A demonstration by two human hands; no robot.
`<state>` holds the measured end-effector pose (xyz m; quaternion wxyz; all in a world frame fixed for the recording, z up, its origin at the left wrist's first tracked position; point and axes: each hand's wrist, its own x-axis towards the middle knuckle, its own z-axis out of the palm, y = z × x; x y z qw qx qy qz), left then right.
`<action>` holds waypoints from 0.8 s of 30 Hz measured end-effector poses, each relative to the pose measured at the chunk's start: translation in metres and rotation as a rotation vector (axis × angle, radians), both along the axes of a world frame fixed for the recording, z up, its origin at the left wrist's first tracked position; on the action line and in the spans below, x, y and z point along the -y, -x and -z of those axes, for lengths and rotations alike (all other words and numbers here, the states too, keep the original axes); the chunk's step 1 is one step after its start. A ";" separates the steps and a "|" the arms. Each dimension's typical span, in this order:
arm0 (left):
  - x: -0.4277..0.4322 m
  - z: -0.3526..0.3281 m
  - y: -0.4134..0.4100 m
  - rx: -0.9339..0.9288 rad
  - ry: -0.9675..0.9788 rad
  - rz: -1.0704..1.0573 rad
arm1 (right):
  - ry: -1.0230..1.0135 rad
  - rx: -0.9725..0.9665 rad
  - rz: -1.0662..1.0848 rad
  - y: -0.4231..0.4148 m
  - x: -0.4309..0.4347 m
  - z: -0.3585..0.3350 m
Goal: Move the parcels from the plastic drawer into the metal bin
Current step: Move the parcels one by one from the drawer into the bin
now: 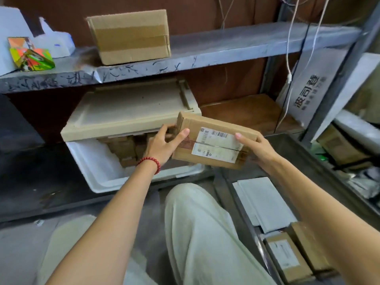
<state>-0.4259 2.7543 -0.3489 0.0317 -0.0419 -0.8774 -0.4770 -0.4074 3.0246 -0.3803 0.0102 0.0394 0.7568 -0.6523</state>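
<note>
I hold a cardboard parcel [213, 140] between both hands in the middle of the frame. My left hand [164, 145], with a red bead bracelet [151, 163] at the wrist, clasps its left end, thumb on the top face. My right hand [257, 148] grips the right end, thumb lying on the white shipping label [216, 144]. The parcel's long axis runs from upper left to lower right across the frame, its label face turned up toward me and tilted, the left end higher.

Just behind and below the parcel, the white plastic drawer [96, 167] stands pulled open under its beige cabinet top [127, 112]; more brown parcels [127, 149] are packed in its back part.

At the lower right of the frame sits the metal bin [238, 194], with white flat packets [263, 202] and two labelled boxes [287, 258] lying inside.

Above, a grey metal shelf [226, 48] carries a taped cardboard box [129, 36] at upper centre, and a colourful packet [30, 56] at upper left. My pale trousers [201, 233] fill the bottom centre.
</note>
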 end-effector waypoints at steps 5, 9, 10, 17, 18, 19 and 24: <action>-0.077 0.019 0.011 0.017 0.075 0.175 | 0.073 0.038 0.234 -0.024 -0.066 0.011; -0.130 0.047 0.017 0.065 0.083 0.288 | 0.036 0.105 0.390 -0.042 -0.115 0.030; -0.140 0.055 0.019 0.075 0.088 0.305 | 0.007 0.116 0.428 -0.046 -0.125 0.035; -0.188 0.109 0.026 0.061 0.359 0.443 | -0.221 0.209 0.517 -0.060 -0.175 0.092; -0.190 0.116 0.026 0.025 0.477 0.473 | -0.249 0.227 0.511 -0.060 -0.178 0.101; -0.192 0.120 0.026 -0.023 0.598 0.503 | -0.279 0.242 0.501 -0.059 -0.181 0.109; -0.201 0.128 0.034 -0.152 0.818 0.548 | -0.324 0.381 0.428 -0.053 -0.183 0.145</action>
